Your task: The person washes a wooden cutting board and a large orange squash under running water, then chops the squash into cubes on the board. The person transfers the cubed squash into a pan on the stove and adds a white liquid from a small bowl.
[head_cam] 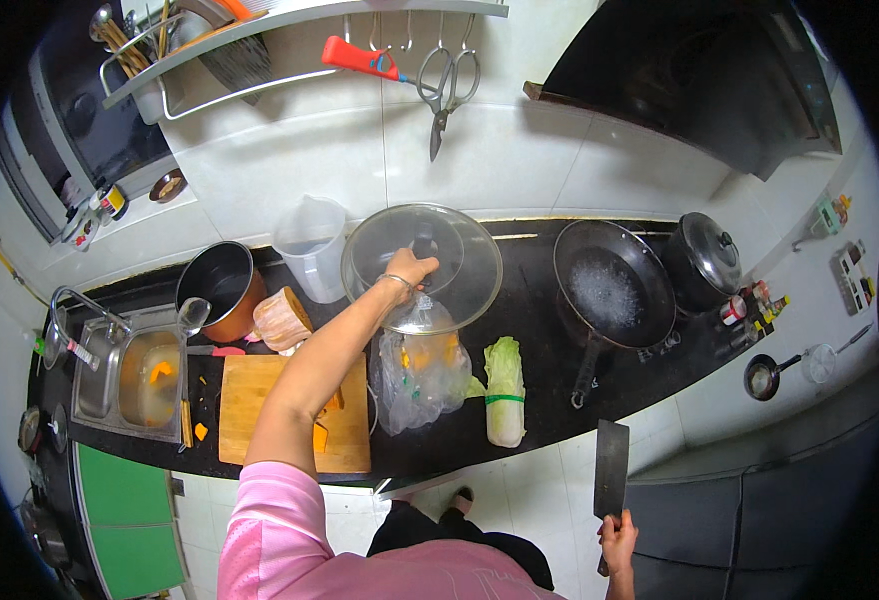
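My left hand [412, 271] grips the dark handle of a large glass pan lid [469, 255], at the back of the counter. Whether the lid rests there or is lifted, I cannot tell. Part of it overlaps a clear plastic bag [417, 386] with orange pieces inside. Down at the right, away from the counter, my right hand [618, 541] holds a cleaver [611, 469] by its handle, blade pointing up in the view. A napa cabbage [505, 394] tied with a green band lies beside the bag. Bubbling liquid covers the middle of a wok [613, 281].
Left of the bag are a wooden cutting board [252, 405] with orange pieces, a cut pumpkin [283, 319], a plastic pitcher [310, 251] and a copper-coloured pot [244, 307]. A sink [87, 390] sits further left. At right stands a lidded black pot [698, 270]; scissors [439, 112] hang above.
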A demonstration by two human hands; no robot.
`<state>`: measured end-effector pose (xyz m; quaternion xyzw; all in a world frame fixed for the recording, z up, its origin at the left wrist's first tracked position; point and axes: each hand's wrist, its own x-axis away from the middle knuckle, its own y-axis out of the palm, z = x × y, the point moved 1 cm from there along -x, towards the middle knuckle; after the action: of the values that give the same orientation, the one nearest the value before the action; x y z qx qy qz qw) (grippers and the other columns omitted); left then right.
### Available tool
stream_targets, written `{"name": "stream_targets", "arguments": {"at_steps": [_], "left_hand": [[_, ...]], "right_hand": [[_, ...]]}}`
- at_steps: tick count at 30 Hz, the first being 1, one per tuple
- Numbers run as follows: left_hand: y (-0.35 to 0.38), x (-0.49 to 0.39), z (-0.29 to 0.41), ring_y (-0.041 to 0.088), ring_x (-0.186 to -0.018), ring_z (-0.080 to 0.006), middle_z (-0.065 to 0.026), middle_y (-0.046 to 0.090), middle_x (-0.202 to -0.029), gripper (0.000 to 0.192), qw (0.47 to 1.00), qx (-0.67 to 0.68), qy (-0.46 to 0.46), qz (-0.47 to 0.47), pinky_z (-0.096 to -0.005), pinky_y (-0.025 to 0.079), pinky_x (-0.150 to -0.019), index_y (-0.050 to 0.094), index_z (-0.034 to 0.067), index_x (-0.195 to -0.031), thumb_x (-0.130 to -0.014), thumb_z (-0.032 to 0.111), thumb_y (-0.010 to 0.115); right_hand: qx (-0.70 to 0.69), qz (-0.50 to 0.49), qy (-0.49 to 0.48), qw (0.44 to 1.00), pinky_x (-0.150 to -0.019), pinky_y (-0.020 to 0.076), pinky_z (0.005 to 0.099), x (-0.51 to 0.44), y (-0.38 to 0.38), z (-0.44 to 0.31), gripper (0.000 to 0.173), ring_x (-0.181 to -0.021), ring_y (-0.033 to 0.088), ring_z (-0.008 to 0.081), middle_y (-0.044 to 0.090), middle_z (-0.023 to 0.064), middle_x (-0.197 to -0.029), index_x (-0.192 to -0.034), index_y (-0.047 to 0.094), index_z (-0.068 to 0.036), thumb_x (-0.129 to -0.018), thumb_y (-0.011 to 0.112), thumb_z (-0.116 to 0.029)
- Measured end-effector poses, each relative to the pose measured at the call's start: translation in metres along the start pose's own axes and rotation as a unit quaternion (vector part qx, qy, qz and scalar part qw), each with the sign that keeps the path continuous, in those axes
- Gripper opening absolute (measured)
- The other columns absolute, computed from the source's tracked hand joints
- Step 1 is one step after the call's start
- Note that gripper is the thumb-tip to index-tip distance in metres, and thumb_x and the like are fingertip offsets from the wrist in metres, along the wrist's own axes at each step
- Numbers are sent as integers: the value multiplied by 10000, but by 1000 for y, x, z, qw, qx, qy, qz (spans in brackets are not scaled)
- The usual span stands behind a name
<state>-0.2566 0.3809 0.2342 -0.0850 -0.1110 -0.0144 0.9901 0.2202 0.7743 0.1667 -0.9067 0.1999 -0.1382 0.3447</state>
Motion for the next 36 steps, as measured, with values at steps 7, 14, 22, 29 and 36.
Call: {"name": "stream_targets", "arguments": {"at_steps": [7, 14, 22, 29, 36], "left_hand": [[-11, -20, -8, 409, -361, -109, -21, 490, -521, 270, 998, -49, -20, -44, -255, 321, -329, 586, -13, -791, -676, 219, 660], [-33, -32, -30, 438, -449, -76, 26, 507, -592, 245, 993, -85, -28, -72, -206, 294, -339, 603, 39, -819, -662, 217, 663], [-33, -23, -31, 426, -393, -76, 10, 490, -568, 246, 992, -91, -22, -89, -210, 301, -315, 584, 35, -806, -704, 242, 670], [-43, -19, -25, 618, -675, -272, -170, 610, -752, 572, 950, -296, 94, 16, -371, 486, -602, 536, -63, -936, -742, 453, 689], [-125, 106, -113, 570, -765, -267, -138, 577, -848, 171, 898, -142, 235, 343, -347, 461, -698, 571, 5, -938, -840, 145, 588]], "right_hand": [[21, -37, -3, 999, -446, 421, 274, 2, 9, -17, 133, -466, 549, 117, 577, 57, -557, -823, 501, -13, -876, 553, -123], [61, -51, -15, 997, -416, 412, 248, 9, 5, -23, 192, -461, 541, 83, 586, 46, -559, -767, 437, -23, -875, 564, -119], [-45, -121, 22, 991, -451, 411, 258, -15, 42, -49, 119, -479, 520, 91, 584, 48, -591, -867, 495, -18, -886, 540, -126], [-22, -243, 23, 970, -525, 468, 307, -42, 84, -102, 145, -579, 621, 175, 622, 109, -650, -934, 493, -6, -873, 534, -131], [-116, -436, -42, 891, -478, 436, 288, -62, 192, -201, 219, -508, 540, 143, 570, 76, -612, -1046, 459, -13, -886, 494, -158]]}}
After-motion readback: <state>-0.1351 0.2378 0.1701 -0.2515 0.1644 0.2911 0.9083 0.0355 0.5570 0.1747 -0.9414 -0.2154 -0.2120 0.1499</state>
